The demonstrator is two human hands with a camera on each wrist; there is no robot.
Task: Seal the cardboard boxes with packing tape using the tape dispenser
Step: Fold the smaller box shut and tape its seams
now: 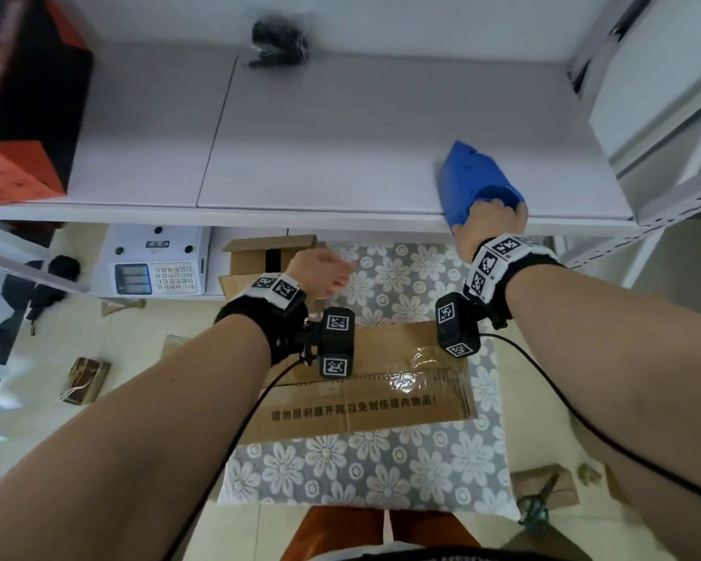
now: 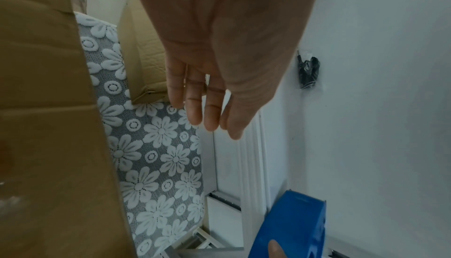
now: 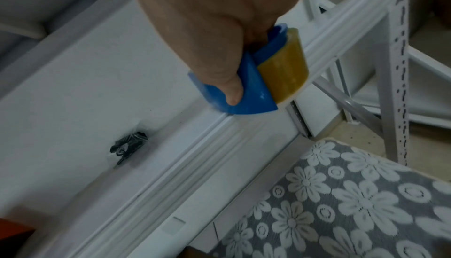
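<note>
Her right hand (image 1: 492, 222) grips the blue tape dispenser (image 1: 476, 184) at the near right edge of the white shelf (image 1: 300, 135). The left hand (image 2: 219, 59) hangs empty, fingers loose, above the taped cardboard box (image 1: 365, 394) on the flowered cloth (image 1: 381, 467).

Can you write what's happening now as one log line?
right hand: grips tape dispenser at shelf edge | left hand: open, empty | box: taped
</note>
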